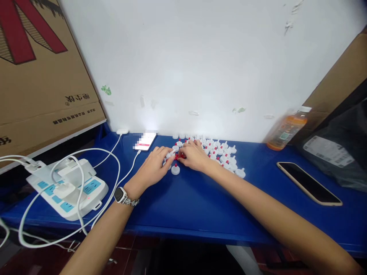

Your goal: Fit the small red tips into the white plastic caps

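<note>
Both my hands meet at the far middle of the blue table (pixel 200 202). My left hand (pixel 156 164) pinches a small white plastic cap piece (pixel 171 154) at its fingertips. My right hand (pixel 192 156) touches it, fingers closed around a small red part (pixel 180 156). One white cap (pixel 175 169) sits on the table just below the fingers. Several white caps with red tips (pixel 220 154) lie clustered behind and to the right of my right hand. A watch (pixel 120 195) is on my left wrist.
A white power strip (pixel 69 189) with plugs and white cables sits at the left. A lit phone (pixel 145 140) lies by the wall, a dark phone (pixel 309 183) at the right. An orange drink bottle (pixel 285 130) and cardboard boxes (pixel 43 68) flank the table.
</note>
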The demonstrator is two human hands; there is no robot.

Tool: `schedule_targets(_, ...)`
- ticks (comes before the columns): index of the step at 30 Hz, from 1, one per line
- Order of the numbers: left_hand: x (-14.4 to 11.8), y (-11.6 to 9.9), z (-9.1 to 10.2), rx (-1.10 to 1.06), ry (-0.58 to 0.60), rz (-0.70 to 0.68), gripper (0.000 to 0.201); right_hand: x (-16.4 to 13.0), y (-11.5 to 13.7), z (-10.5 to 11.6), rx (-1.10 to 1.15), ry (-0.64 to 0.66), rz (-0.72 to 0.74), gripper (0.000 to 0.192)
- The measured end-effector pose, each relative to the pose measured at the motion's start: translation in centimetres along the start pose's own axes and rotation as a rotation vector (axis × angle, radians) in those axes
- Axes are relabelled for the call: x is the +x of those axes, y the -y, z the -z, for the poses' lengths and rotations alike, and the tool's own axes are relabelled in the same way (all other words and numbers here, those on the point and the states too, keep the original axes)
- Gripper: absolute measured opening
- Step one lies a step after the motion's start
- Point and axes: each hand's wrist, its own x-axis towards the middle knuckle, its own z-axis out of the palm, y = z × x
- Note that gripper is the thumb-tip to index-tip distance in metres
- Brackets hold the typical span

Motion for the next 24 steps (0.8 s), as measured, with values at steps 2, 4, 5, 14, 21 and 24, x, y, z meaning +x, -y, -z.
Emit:
schedule_targets(2, 0.0, 0.2, 0.0, 0.015, -0.010, 0.000, 0.036, 0.0, -0.1, -0.5, 0.004, -0.008, -0.001, 0.015)
schedule_targets(4, 0.0, 0.4, 0.0, 0.031, -0.023, 0.005, 0.035, -0.1, -0.1, -0.9, 0.027, -0.024, -0.007, 0.014)
schedule_targets(5, 0.1, 0.4, 0.0, 0.037, -0.027, 0.007, 0.035, -0.1, -0.2, -1.0, 0.047, -0.036, -0.010, 0.013)
schedule_targets(14, -0.1, -0.8, -0.3, -0.008, -0.003, -0.059, 0.035, -1.9, -0.3, 0.7, 1.089, -0.279, -0.173, 0.016)
schedule_targets(21, -0.3, -2.7, -0.5, -0.006, 0.050, -0.187, 0.030, -4.8, 0.3, 1.2, 1.446, -0.256, -0.257, 0.032)
schedule_targets(24, -0.4, -3.2, -0.6, 0.009, 0.061, -0.227, 0.030, -4.9, 0.3, 1.1, 1.544, -0.230, -0.295, 0.031)
